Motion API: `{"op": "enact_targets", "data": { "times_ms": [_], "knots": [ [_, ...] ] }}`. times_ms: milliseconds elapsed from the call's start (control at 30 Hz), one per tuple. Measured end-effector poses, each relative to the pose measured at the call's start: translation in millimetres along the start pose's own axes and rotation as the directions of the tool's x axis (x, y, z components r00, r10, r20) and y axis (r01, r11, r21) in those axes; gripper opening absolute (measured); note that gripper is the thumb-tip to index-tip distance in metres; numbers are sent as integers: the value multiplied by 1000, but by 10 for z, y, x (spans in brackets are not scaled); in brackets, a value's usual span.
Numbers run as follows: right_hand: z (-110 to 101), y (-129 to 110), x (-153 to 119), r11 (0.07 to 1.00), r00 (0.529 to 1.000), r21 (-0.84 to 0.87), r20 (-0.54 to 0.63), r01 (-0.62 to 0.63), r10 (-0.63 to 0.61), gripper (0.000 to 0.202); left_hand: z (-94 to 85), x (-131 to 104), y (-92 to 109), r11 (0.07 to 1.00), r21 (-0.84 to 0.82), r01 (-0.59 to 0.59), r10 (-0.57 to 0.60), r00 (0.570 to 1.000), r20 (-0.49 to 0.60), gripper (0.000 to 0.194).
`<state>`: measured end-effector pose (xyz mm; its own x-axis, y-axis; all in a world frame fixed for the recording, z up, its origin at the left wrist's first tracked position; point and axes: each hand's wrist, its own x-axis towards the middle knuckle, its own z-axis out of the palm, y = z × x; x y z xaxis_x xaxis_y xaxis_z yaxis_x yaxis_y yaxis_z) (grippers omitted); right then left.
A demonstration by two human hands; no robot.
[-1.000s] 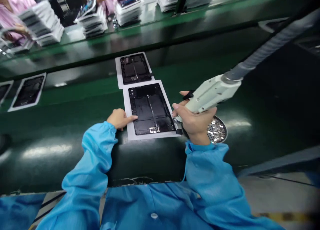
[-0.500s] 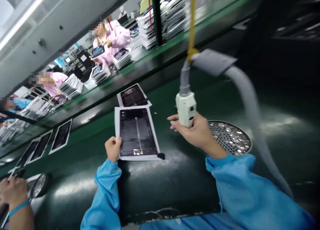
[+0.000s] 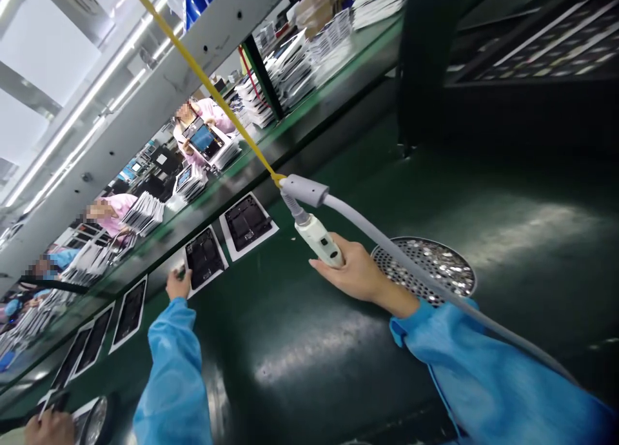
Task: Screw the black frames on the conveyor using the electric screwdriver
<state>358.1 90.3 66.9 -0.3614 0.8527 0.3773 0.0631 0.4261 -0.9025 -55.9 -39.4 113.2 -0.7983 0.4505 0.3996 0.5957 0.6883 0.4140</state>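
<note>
My left hand [image 3: 178,284] pinches the lower left edge of a white-bordered dark panel [image 3: 205,258], which lies near the rear rail of the green bench [image 3: 300,342]. Just right of it lies a second panel [image 3: 246,224] in a white border. My right hand [image 3: 355,267] is wrapped round a pale handheld tool [image 3: 320,240], tilted with its cable end up and to the left. A yellow cord [image 3: 207,84] and a grey hose [image 3: 387,238] meet above the tool. Its lower tip is hidden by my fingers.
A round perforated metal plate [image 3: 425,267] is set in the bench behind my right wrist. More framed panels [image 3: 129,313] lie at the left, near another person's hand [image 3: 51,427]. People in pink handle stacked panels [image 3: 191,184] beyond the rail.
My left hand has moved the panel left and back, beside the other one. The tool in my right hand has tilted and shifted left. The view has turned.
</note>
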Motion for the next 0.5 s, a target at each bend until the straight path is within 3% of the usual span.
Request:
{"op": "enact_targets", "data": {
  "times_ms": [100,233,367,500],
  "knots": [
    [-12,-30,-22,997,999,68,20,36,-37,27,280,-307,86,984,96,-152,135,977,163,18],
    [-36,-51,-46,974,991,218,102,61,-85,36,645,-628,476,906,133,-402,341,879,334,18],
    [-55,-72,-27,971,989,220,95,89,-112,32,872,-658,1001,808,154,-569,441,757,482,21],
    [-49,-104,-11,977,989,209,123,52,-79,35,1014,-537,1403,744,201,-637,446,698,560,22]
  ]
}}
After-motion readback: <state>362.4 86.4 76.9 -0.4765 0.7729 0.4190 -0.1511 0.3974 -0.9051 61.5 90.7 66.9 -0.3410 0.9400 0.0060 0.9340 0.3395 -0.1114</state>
